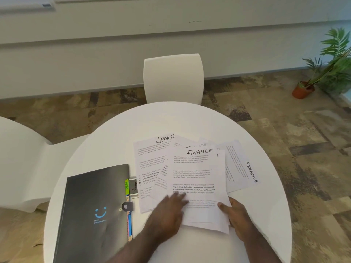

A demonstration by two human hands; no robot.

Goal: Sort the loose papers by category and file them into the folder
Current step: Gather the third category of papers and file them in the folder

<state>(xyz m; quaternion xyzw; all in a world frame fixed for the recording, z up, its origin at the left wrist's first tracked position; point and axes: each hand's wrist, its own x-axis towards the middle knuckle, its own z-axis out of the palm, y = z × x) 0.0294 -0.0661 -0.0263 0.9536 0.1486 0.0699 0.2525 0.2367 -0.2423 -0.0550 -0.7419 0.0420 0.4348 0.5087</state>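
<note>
White printed sheets lie fanned across a round white table, each headed by hand with its category. The top FINANCE sheet overlaps a SPORTS sheet on its left, and a second FINANCE sheet lies turned sideways on its right; others are partly covered between them. The left hand rests flat, fingers extended, on the lower left of the top sheet, apparently to pin the pile while it is squared. The right hand pinches the lower right edge of the same few sheets, thumb on top, probably to gather like headings together. The black folder lies closed just left of the papers, its clasp fastened and coloured index tabs projecting from its right edge, one reading HR; placed there, it is within reach for filing. Sorting appears barely begun. A white chair stands beyond the table.
</note>
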